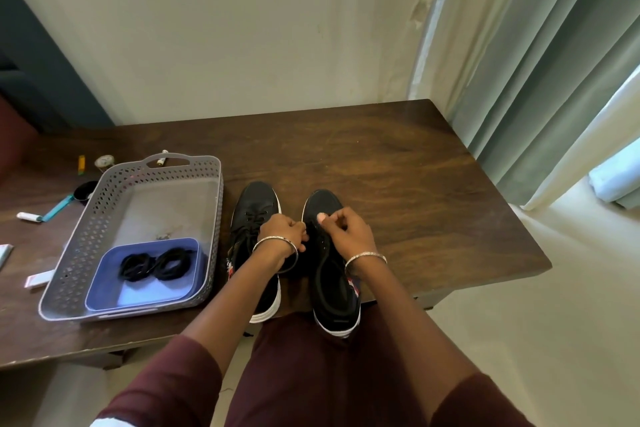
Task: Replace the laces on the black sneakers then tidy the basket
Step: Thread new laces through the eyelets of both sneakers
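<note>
left sneaker and right sneaker stand side by side on the bench. left hand and right hand meet over the right sneaker's eyelets, each grip curled; cannot tell what it pinches. grey basket just left holds a blue tray with coiled black laces.

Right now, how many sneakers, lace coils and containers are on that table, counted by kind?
Sneakers: 2
Lace coils: 2
Basket: 1
Blue tub: 1
Total: 6
</note>
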`<state>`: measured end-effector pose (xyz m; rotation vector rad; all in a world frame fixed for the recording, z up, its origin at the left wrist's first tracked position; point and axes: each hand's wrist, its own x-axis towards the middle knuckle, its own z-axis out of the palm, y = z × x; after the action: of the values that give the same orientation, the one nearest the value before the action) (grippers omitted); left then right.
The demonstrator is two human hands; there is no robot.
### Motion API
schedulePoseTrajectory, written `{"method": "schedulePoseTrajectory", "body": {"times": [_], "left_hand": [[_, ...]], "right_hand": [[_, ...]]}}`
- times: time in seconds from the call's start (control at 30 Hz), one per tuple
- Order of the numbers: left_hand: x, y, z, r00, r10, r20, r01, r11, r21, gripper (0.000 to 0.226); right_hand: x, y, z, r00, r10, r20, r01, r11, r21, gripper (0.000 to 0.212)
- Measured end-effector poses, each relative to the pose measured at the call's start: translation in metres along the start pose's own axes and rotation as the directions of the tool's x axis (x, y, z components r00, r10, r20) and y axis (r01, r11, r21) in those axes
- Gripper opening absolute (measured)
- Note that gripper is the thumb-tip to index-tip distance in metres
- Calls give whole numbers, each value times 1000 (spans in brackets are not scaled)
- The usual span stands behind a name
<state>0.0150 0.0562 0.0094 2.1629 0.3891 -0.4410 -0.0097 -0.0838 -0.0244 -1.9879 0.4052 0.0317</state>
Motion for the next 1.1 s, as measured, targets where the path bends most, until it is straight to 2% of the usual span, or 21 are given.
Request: {"method": "schedulePoseTrajectory", "body": {"times": [0.17, 0.37, 0.6, 0.7, 0.8, 0.9, 0.97, 1.1], "left_hand": [[1, -1, -2, 999, 25, 25, -24, 1000, -8, 29], [-5, -4, -9, 997, 45, 64, -49, 997, 58, 30], [-48, -16, -20, 963, 74, 258, -156, 937, 312, 34], [-67, -19, -25, 958, 44, 283, -191, 834, 518, 29], [-70, -14, -25, 978, 108, 180, -203, 701, 684, 26], [-50, -5, -19, 963, 269, 13, -218, 751, 624, 28], [-29, 1, -14, 949, 310, -62, -224, 796, 562, 24], [-2, 8, -4, 967, 254, -34, -196, 821, 536, 22]], "right_hand": [[-23, 15, 8, 993, -2, -121, -8, 996, -86, 20], [-17, 13, 9, 992, 68, -102, -75, 994, -73, 23], [-19, 14, 12, 992, 65, -111, -73, 995, -69, 24], [-19, 14, 11, 991, 74, -108, -81, 995, -65, 24], [-20, 14, 11, 991, 81, -106, -87, 994, -59, 22], [-21, 13, 10, 991, 79, -109, -85, 995, -56, 21], [-22, 13, 10, 991, 82, -106, -88, 995, -55, 21], [-23, 12, 10, 992, 68, -105, -75, 995, -63, 21]]}}
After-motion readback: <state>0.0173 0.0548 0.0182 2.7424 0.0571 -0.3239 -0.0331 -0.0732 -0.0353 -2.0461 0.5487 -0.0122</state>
